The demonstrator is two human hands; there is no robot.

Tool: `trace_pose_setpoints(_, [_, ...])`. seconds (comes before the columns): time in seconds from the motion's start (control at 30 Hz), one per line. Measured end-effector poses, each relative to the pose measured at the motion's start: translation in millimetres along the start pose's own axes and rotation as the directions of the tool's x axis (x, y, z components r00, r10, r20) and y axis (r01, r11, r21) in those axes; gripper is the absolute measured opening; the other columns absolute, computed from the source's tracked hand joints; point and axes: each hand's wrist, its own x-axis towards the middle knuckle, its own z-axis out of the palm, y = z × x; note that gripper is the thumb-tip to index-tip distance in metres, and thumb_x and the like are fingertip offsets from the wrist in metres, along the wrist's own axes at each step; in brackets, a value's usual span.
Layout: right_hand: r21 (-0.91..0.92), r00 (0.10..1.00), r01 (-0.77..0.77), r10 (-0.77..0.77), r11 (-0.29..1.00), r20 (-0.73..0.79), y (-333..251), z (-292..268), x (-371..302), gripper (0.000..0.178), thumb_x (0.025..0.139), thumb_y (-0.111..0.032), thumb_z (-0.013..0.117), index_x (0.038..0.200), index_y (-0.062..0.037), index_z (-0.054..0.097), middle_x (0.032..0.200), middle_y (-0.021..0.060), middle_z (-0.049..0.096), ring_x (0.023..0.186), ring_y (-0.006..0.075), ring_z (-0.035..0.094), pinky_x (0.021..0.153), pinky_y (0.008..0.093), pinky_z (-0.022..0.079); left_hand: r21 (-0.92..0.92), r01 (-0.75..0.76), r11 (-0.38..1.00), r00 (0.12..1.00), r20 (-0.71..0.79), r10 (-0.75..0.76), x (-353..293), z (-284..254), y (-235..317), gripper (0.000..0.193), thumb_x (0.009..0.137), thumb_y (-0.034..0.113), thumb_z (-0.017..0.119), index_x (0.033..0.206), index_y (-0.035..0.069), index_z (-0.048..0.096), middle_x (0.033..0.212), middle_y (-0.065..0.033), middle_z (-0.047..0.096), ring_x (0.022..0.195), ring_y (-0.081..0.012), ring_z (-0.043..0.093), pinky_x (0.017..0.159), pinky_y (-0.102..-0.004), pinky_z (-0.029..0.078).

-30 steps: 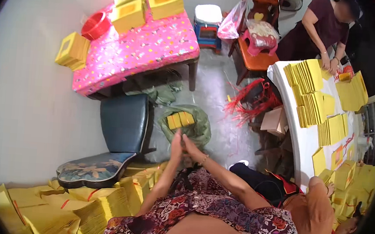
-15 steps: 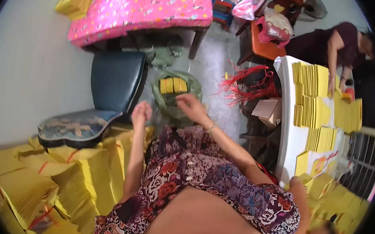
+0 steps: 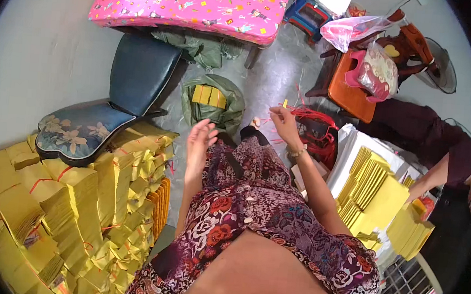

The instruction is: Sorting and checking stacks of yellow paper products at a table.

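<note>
My left hand is raised, its fingers apart and holding nothing, just below a green plastic bag that stands open on the floor. Inside the bag lie small yellow bundles side by side. Over the floor to the right is my right hand, loosely bent with fingers apart and nothing visible in it. Red strips lie in a tangle just beyond that hand. A small yellow piece shows beside its fingertips.
Tied yellow paper stacks are piled at lower left, by a dark padded chair. A pink-covered table stands at the back. At right, a person works by a white table bearing yellow stacks. Behind is an orange-seated chair.
My right hand has moved away from the bag, rightward toward the red strips. My left hand has moved right and its fingers have spread. The view has shifted, and the co-worker bends differently.
</note>
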Motion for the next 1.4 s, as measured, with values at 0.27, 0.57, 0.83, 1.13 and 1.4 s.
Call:
trace_pose_setpoints(0.27, [-0.005,0.999,0.013,-0.013,1.000,0.042,-17.7,-75.4,106.5,0.026,0.088,-0.019,0.059,0.108,-0.0025,0.061,0.102,0.0135,0.064,0.091,0.0216,0.064,0.080,0.0327,0.049,0.102,-0.037,0.994,0.995,-0.088,0.046,29.5,78.3,18.5,0.032,0.094,0.019,0.052,0.123,0.006,0.053,0.110,-0.0063,0.062,0.094,-0.0149,0.061,0.081,-0.0283,0.048])
trace_pose_setpoints(0.57, [-0.018,0.971,0.219,-0.216,0.975,0.104,-59.2,-115.1,220.0,0.023,0.087,-0.018,0.058,0.107,-0.0054,0.062,0.099,0.0118,0.063,0.087,0.0217,0.063,0.078,0.0320,0.050,-0.006,-0.164,0.986,0.946,-0.284,0.156,119.0,93.9,16.1,0.032,0.091,0.020,0.058,0.121,0.009,0.055,0.106,-0.0035,0.064,0.090,-0.0136,0.062,0.074,-0.0282,0.050])
trace_pose_setpoints(0.83, [-0.055,0.941,0.270,-0.252,0.961,0.224,-112.8,-178.2,322.2,0.022,0.087,-0.016,0.059,0.106,-0.0045,0.062,0.093,0.0086,0.064,0.084,0.0165,0.061,0.075,0.0299,0.048,0.054,-0.230,0.972,0.965,-0.117,0.235,239.2,233.1,77.2,0.031,0.093,0.022,0.056,0.120,0.008,0.056,0.101,-0.0021,0.064,0.087,-0.0108,0.062,0.072,-0.0241,0.048])
trace_pose_setpoints(1.13, [-0.147,0.898,0.303,-0.231,0.942,0.374,-89.7,-235.6,481.7,0.028,0.084,-0.019,0.062,0.106,-0.0018,0.059,0.087,0.0113,0.064,0.079,0.0207,0.063,0.071,0.0307,0.049,0.050,-0.289,0.956,0.952,-0.088,0.293,321.1,385.6,108.3,0.026,0.094,0.021,0.053,0.117,0.009,0.058,0.103,-0.0014,0.063,0.086,-0.0097,0.061,0.072,-0.0229,0.048])
trace_pose_setpoints(1.4, [-0.593,0.780,0.276,0.185,0.756,0.598,-87.1,-202.8,560.7,0.039,0.086,-0.036,0.059,0.106,-0.0020,0.057,0.094,0.0111,0.063,0.082,0.0175,0.063,0.069,0.0305,0.051,-0.043,-0.219,0.975,0.921,-0.340,0.192,346.9,443.5,74.9,0.028,0.094,0.019,0.053,0.119,0.008,0.056,0.104,-0.0047,0.062,0.087,-0.0127,0.061,0.074,-0.0265,0.051])
